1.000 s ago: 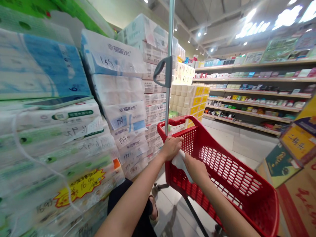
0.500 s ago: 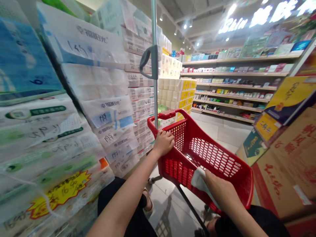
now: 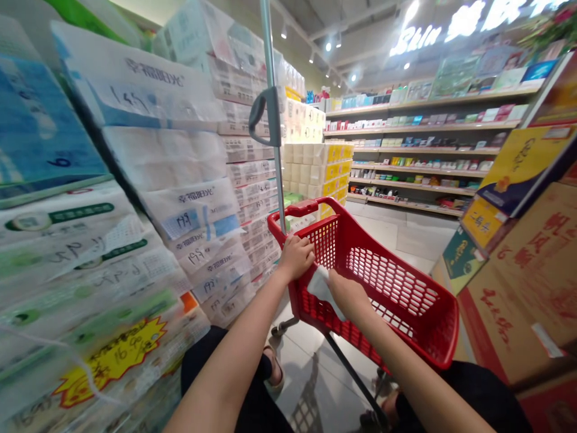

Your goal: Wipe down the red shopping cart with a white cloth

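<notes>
Shop floor (image 3: pixel 383 231): one red cart (image 3: pixel 346 233), one white cloth (image 3: pixel 320 285), two hands (image 3: pixel 296 257) (image 3: pixel 354 294).

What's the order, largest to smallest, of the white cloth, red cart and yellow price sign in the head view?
1. Red cart
2. Yellow price sign
3. White cloth, by its visible part; the right hand covers some.

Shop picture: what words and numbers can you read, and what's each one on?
"Shin" or "Skin": glowing sign; Chinese part too glary.
"幸福阳光": white tissue pack.
"199" or "19.9": lower tissue pack.
"6", seemingly: blue pack.
"16.90": yellow starburst price card.
"帆风顺": brown carton.
"二锅头", probably: yellow box.
Others, like green labels and shelf goods, are too blurred or small.
</notes>
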### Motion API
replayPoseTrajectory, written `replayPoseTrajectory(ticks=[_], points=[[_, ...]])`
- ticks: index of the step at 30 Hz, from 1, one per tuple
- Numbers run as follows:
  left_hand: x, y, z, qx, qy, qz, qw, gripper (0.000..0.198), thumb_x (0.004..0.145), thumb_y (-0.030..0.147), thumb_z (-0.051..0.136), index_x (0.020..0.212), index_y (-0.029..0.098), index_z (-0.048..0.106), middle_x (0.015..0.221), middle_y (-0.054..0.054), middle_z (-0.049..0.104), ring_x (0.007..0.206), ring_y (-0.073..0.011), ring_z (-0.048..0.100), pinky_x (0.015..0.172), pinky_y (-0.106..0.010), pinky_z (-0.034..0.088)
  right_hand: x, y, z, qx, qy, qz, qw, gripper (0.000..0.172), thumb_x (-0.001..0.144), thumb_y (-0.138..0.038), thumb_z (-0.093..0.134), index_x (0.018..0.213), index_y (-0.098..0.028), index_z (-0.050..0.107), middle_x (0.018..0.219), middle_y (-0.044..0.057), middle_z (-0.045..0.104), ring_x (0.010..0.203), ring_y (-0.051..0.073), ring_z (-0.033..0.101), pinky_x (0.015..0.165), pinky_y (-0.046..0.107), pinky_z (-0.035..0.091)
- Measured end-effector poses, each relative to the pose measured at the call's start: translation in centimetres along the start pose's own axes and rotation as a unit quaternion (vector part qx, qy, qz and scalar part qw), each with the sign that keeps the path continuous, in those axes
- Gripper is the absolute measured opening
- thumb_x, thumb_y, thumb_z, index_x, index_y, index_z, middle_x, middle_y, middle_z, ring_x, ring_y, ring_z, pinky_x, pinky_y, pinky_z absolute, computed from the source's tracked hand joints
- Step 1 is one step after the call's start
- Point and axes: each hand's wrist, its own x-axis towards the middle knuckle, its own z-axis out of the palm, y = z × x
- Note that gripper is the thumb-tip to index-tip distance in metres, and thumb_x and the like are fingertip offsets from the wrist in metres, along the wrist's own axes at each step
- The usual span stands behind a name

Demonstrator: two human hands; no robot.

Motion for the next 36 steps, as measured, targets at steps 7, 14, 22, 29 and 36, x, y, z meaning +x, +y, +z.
replayPoseTrajectory(ticks=[7, 14, 22, 29, 36], points=[[0.9, -1.5, 0.7, -0.001, -0.003, 0.026, 1.0, 0.022, 0.091, 0.029, 0.045, 0.084, 0.023, 0.065, 0.101, -0.004, 0.06, 0.1, -0.0234, 0.048, 0.103, -0.045, 0.032, -8.9, 6.9, 2.3, -0.061, 0.002, 0.0, 0.998, 0.024, 0.099, -0.03, 0.029, 0.106, -0.019, 0.05, 0.086, 0.008, 0.069, 0.07, 0.021, 0.069, 0.051, 0.024, 0.035], [1.6, 0.2, 2.4, -0.002, 0.042, -0.054, 0.998, 0.023, 0.093, 0.027, 0.042, 0.104, 0.025, 0.062, 0.129, -0.006, 0.051, 0.131, -0.0246, 0.035, 0.118, -0.051, 0.009, -14.2, 9.5, 3.3, -0.041, 0.029, 0.039, 0.998, 0.017, 0.098, -0.03, 0.036, 0.102, -0.021, 0.05, 0.081, 0.003, 0.068, 0.069, 0.019, 0.069, 0.051, 0.024, 0.031], [-2.5, 10.6, 5.4, -0.14, -0.013, -0.03, 0.99, 0.029, 0.099, 0.034, 0.033, 0.101, 0.027, 0.062, 0.123, -0.001, 0.055, 0.139, -0.0204, 0.027, 0.12, -0.051, 0.002, -9.9, 5.7, 2.6, 0.0, -0.001, 0.082, 0.997, 0.022, 0.098, -0.022, 0.026, 0.105, -0.018, 0.047, 0.09, 0.007, 0.066, 0.073, 0.017, 0.067, 0.056, 0.026, 0.036], [-3.2, 10.2, 5.8, -0.24, -0.041, -0.013, 0.97, 0.027, 0.095, 0.029, 0.042, 0.082, 0.023, 0.065, 0.099, -0.002, 0.062, 0.124, -0.0196, 0.043, 0.119, -0.05, 0.006, -7.0, 3.6, 3.3, 0.033, 0.014, 0.041, 0.999, 0.027, 0.101, -0.032, 0.024, 0.11, -0.018, 0.045, 0.089, 0.006, 0.066, 0.068, 0.015, 0.065, 0.053, 0.026, 0.032], [-2.9, 6.9, 5.7, -0.232, -0.037, 0.005, 0.972, 0.028, 0.09, 0.032, 0.049, 0.065, 0.02, 0.057, 0.084, -0.001, 0.056, 0.106, -0.0176, 0.05, 0.118, -0.046, 0.01, -8.6, 4.7, 4.4, 0.004, 0.132, -0.118, 0.984, 0.033, 0.1, -0.033, 0.028, 0.092, -0.015, 0.055, 0.077, 0.006, 0.063, 0.075, 0.018, 0.058, 0.072, 0.03, 0.036]])
